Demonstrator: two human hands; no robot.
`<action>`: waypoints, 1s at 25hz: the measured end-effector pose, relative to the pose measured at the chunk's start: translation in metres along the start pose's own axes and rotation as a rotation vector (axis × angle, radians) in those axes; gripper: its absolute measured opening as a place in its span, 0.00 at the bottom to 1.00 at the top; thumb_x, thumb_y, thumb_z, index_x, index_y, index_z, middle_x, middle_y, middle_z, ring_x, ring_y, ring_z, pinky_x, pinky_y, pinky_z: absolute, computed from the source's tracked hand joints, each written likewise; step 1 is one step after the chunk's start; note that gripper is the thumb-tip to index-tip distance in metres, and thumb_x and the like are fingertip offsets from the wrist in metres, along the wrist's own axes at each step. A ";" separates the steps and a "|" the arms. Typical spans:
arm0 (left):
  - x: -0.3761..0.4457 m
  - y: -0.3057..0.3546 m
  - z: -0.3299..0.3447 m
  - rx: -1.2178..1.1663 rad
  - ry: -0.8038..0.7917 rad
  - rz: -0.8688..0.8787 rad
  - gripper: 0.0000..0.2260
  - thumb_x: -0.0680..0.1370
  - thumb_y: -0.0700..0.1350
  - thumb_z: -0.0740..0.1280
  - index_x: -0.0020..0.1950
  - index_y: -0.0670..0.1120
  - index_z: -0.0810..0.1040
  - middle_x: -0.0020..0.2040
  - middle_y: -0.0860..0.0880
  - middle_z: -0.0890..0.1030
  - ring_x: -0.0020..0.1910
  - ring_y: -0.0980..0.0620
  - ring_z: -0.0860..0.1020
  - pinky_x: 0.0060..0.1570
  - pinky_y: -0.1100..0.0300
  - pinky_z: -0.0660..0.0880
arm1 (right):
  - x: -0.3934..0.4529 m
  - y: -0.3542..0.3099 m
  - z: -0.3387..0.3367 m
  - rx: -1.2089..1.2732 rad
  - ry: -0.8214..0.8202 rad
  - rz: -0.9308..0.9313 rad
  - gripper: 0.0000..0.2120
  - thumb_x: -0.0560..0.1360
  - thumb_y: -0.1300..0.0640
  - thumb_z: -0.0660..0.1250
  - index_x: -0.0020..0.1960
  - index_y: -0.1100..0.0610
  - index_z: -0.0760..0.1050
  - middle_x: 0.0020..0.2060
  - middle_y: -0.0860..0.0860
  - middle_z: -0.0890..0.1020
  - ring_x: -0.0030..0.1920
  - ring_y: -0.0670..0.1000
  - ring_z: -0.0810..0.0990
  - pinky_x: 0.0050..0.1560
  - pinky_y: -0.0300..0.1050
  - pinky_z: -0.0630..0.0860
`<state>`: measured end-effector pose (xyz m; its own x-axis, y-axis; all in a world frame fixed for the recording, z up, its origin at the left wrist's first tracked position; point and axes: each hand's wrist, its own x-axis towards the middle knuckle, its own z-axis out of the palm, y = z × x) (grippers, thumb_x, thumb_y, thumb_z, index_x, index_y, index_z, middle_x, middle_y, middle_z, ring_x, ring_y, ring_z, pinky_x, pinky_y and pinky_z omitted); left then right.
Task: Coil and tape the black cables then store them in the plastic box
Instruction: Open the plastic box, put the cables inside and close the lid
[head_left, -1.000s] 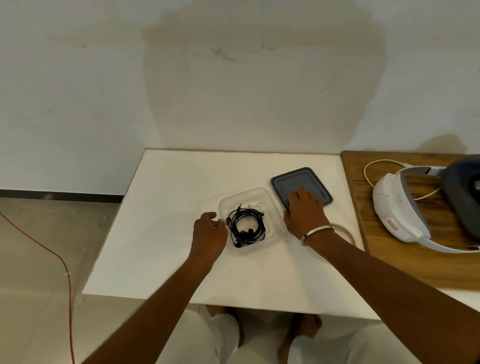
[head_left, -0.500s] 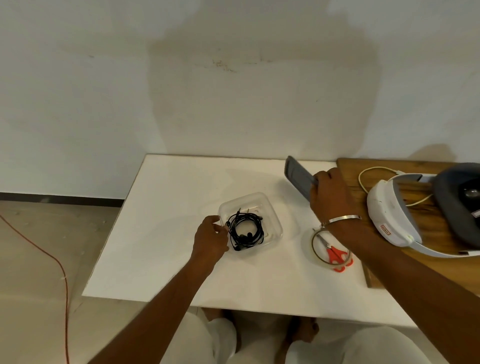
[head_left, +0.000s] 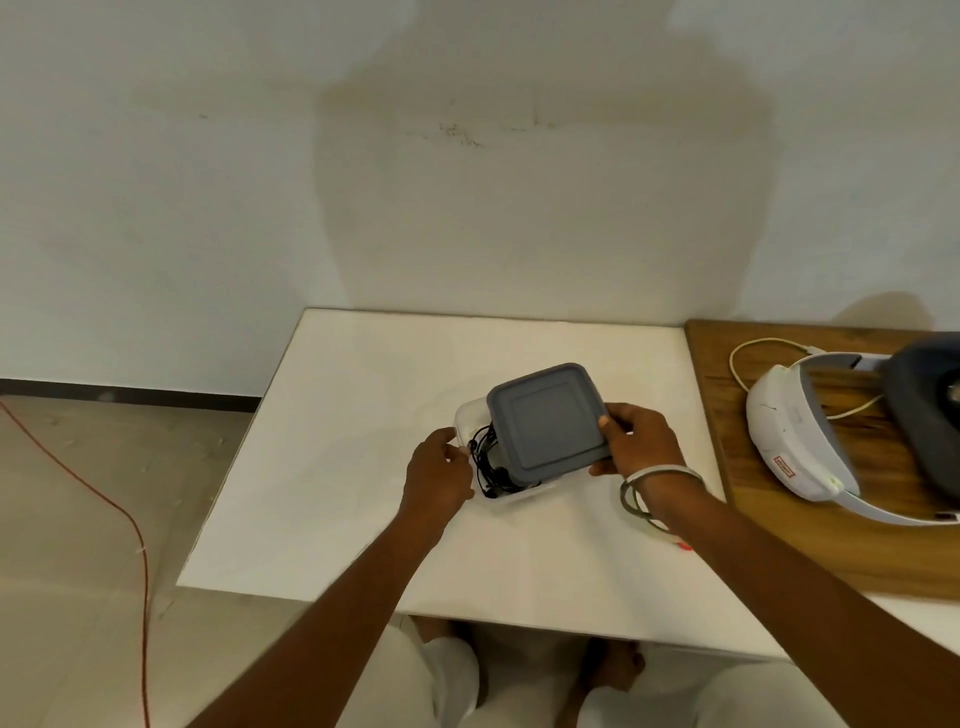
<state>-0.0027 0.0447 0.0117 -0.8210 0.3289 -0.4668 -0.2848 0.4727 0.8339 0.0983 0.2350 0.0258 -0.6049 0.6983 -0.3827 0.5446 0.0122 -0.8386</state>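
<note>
A clear plastic box (head_left: 468, 415) sits on the white table (head_left: 337, 467), with coiled black cables (head_left: 487, 465) inside it. A grey square lid (head_left: 548, 421) hovers over the box, covering most of it and shifted to the right. My right hand (head_left: 641, 441) grips the lid's right edge between fingers and thumb. My left hand (head_left: 436, 478) holds the box's left rim with curled fingers. Most of the cables are hidden under the lid.
A tape roll (head_left: 636, 501) lies under my right wrist, with a bit of red scissors handle (head_left: 684, 545) beside it. A white headset (head_left: 795, 441) with a cord rests on the wooden board (head_left: 779, 545) at right. A red cord (head_left: 104, 499) runs on the floor at left.
My right hand picked the grey lid up from the table at the right and carried it left over the box. My left hand stayed at the box's left rim.
</note>
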 end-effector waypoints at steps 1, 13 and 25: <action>-0.001 0.002 0.001 0.007 -0.001 0.011 0.15 0.81 0.41 0.61 0.68 0.46 0.71 0.46 0.49 0.76 0.47 0.47 0.78 0.45 0.54 0.80 | -0.002 0.002 0.005 -0.037 -0.013 -0.006 0.14 0.79 0.60 0.59 0.63 0.61 0.73 0.47 0.55 0.78 0.30 0.56 0.80 0.34 0.43 0.81; 0.007 -0.003 0.002 0.121 -0.014 0.077 0.21 0.80 0.45 0.65 0.72 0.45 0.68 0.53 0.46 0.76 0.51 0.47 0.78 0.51 0.51 0.80 | 0.003 0.012 0.035 -0.522 0.118 -0.170 0.15 0.78 0.51 0.61 0.58 0.60 0.77 0.52 0.58 0.81 0.50 0.57 0.80 0.52 0.48 0.77; 0.012 -0.007 -0.003 -0.063 -0.056 0.041 0.27 0.77 0.40 0.68 0.74 0.49 0.63 0.46 0.47 0.74 0.49 0.46 0.78 0.40 0.55 0.81 | 0.018 0.004 0.008 0.041 -0.203 0.245 0.12 0.71 0.54 0.72 0.45 0.62 0.75 0.36 0.56 0.79 0.34 0.52 0.78 0.35 0.39 0.80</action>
<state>-0.0119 0.0432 0.0009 -0.8043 0.3926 -0.4460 -0.2833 0.4064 0.8686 0.0849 0.2414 0.0124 -0.5645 0.5199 -0.6412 0.6672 -0.1701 -0.7252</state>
